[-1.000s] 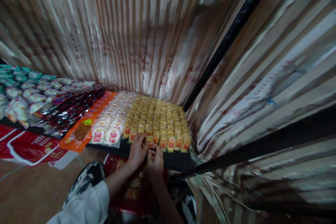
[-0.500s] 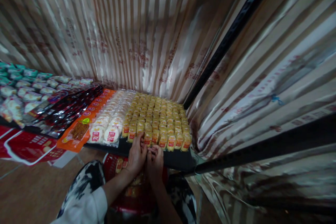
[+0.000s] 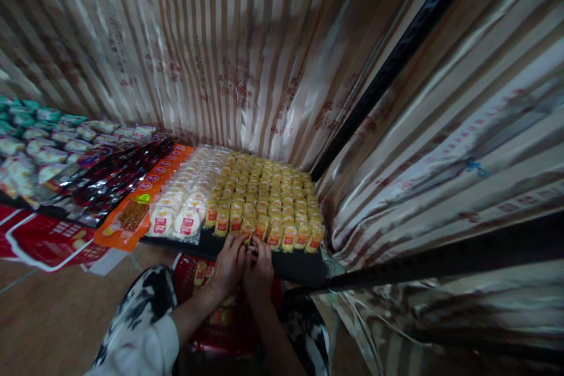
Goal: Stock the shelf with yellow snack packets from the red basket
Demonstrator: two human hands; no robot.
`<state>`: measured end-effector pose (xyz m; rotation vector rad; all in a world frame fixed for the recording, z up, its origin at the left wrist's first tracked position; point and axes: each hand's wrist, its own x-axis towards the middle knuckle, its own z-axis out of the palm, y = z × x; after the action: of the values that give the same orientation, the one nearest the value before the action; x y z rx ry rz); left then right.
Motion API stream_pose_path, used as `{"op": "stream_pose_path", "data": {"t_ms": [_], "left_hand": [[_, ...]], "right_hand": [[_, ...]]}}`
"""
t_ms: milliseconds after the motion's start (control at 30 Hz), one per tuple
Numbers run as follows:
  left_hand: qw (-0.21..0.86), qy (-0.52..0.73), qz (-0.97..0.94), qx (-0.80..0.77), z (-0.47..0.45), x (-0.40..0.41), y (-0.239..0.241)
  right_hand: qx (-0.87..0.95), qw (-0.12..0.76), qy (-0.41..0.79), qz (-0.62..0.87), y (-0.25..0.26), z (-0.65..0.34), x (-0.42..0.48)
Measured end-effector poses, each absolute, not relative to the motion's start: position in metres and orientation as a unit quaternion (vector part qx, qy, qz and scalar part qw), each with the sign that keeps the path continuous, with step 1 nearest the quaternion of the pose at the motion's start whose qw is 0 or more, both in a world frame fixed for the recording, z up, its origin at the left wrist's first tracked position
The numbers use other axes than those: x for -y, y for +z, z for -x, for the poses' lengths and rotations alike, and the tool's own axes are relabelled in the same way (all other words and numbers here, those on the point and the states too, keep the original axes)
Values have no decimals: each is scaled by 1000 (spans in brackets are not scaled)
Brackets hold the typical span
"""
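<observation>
Rows of small yellow wrapped snack packets point(image 3: 288, 235) with orange-red labels stand close together on a dark shelf point(image 3: 291, 264). At the front row, my left hand point(image 3: 230, 264) has its fingers bent against the lower part of one yellow snack packet point(image 3: 247, 228). Right beside it, my right hand point(image 3: 258, 270) is closed, its curled fingertips at the same packet's lower right. The thumbs meet below the packet, and the backs of my hands hide part of the grip.
Left of the yellow packets lie clear bags of round white crackers point(image 3: 188, 220), an orange bag of stick snacks point(image 3: 134, 214) and dark shiny packets point(image 3: 110, 188). A red container point(image 3: 202, 335) with packets sits below my hands. A black post point(image 3: 388, 76) rises at the right before striped sheeting point(image 3: 247, 47).
Both hands have shifted slightly, their fingers now flatter against the front packet. The view has tilted a little; the packet rows look unchanged.
</observation>
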<state>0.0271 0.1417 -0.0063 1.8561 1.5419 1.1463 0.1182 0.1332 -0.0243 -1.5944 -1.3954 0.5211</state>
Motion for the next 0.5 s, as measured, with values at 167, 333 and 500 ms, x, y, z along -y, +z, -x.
{"op": "stream_pose_path", "data": {"t_ms": [167, 333, 500], "left_hand": [[242, 431, -680, -542, -24, -140, -7], [253, 440, -661, -552, -13, -128, 0], [267, 391, -649, -595, 0, -88, -19]], "right_hand": [[562, 470, 231, 640, -20, -119, -131], [608, 483, 236, 584, -25, -122, -100], [672, 360, 328, 558, -60, -115, -62]]}}
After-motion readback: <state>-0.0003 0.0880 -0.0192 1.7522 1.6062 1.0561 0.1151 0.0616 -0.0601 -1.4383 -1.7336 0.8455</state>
